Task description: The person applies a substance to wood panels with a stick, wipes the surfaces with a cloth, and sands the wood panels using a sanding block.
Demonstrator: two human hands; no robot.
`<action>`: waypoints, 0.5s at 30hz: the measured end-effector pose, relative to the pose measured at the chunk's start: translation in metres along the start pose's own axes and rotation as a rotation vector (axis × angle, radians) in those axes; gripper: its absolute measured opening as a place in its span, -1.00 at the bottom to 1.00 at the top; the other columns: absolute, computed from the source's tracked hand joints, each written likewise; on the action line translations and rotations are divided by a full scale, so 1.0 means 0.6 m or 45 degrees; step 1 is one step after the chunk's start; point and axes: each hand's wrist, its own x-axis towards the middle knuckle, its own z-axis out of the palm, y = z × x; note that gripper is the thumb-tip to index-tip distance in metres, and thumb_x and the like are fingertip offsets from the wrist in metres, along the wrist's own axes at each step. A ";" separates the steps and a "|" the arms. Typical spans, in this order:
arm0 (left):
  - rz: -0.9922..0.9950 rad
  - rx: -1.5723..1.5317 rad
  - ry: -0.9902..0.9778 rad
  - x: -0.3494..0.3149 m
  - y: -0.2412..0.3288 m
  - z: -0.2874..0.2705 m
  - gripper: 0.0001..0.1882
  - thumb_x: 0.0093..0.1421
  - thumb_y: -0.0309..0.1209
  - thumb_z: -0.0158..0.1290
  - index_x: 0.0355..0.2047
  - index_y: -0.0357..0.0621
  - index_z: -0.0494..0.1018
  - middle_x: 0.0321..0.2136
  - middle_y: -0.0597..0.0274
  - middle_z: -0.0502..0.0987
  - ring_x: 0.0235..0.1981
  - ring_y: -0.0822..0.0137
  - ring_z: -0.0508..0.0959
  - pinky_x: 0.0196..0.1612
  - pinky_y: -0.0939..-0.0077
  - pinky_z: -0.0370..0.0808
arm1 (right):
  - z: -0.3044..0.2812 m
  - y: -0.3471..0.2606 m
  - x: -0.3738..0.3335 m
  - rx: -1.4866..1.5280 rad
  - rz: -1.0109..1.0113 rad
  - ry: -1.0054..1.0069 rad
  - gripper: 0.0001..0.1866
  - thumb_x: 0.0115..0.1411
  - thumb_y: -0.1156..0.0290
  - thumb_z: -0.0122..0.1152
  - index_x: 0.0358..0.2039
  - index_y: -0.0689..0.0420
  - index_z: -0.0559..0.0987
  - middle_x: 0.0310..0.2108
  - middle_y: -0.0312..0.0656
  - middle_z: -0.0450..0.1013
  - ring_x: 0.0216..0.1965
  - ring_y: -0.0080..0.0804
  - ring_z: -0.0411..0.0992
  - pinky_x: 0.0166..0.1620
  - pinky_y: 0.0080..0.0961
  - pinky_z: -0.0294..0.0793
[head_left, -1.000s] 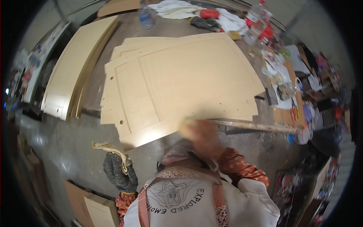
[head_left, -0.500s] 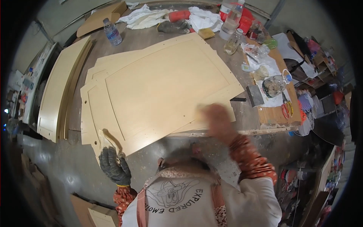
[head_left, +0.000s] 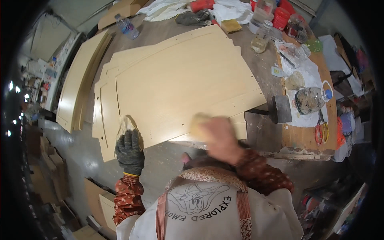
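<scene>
A stack of pale wood-coloured panels with grooved borders lies askew on the table. At its near left corner is my left hand, in a dark grey glove, its fingers over a bunched cream cloth that rests on the panels. My bare right hand is smeared by motion over the stack's near edge. It is closed on a pale yellow pad, pressed to the top panel or just above it; the blur hides which.
More panels stand at the left. A water bottle, grey glove and yellow sponge lie at the back. Rightward are a glass jar, dark block, plastic jug and scissors.
My right hand has moved left along the near edge with the yellow pad. My left hand has stayed at the corner with the cloth, its fingers now straighter. The view has shifted.
</scene>
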 end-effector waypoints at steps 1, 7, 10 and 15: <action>0.038 0.009 -0.031 0.009 0.004 0.001 -0.45 0.02 -0.45 0.03 0.10 0.00 0.35 -0.03 0.09 0.45 -0.08 0.01 0.43 -0.04 0.12 0.35 | 0.063 -0.019 -0.009 -0.007 -0.053 0.065 -0.67 0.01 0.44 0.13 -0.15 0.13 0.47 -0.17 -0.08 0.39 -0.24 -0.25 0.39 -0.25 -0.34 0.37; 0.094 -0.052 -0.144 0.024 -0.038 -0.033 -0.39 -0.05 -0.47 0.05 0.11 0.01 0.34 -0.03 0.11 0.44 -0.09 0.03 0.43 -0.08 0.12 0.39 | 0.005 0.010 -0.001 -0.107 -0.061 0.068 -0.70 0.12 0.39 0.11 -0.10 0.08 0.50 -0.14 -0.25 0.45 -0.22 -0.32 0.40 -0.20 -0.46 0.40; 0.082 -0.125 -0.144 0.044 -0.068 -0.053 -0.39 -0.12 -0.55 0.05 0.05 -0.05 0.39 -0.07 0.03 0.48 -0.09 -0.01 0.45 -0.03 0.16 0.38 | -0.136 0.098 -0.042 -0.434 0.155 0.115 -0.66 0.02 0.58 0.08 -0.13 0.12 0.52 -0.11 -0.17 0.45 -0.12 -0.17 0.38 -0.03 -0.30 0.32; 0.113 -0.170 -0.316 0.059 -0.082 -0.068 -0.32 -0.14 -0.51 0.10 0.11 -0.01 0.33 -0.03 0.05 0.43 -0.05 -0.02 0.40 0.00 0.15 0.36 | -0.227 0.145 -0.093 -0.816 0.419 0.516 -0.44 -0.04 0.64 0.13 0.05 0.22 0.33 -0.08 0.06 0.31 -0.05 0.07 0.26 0.02 -0.11 0.27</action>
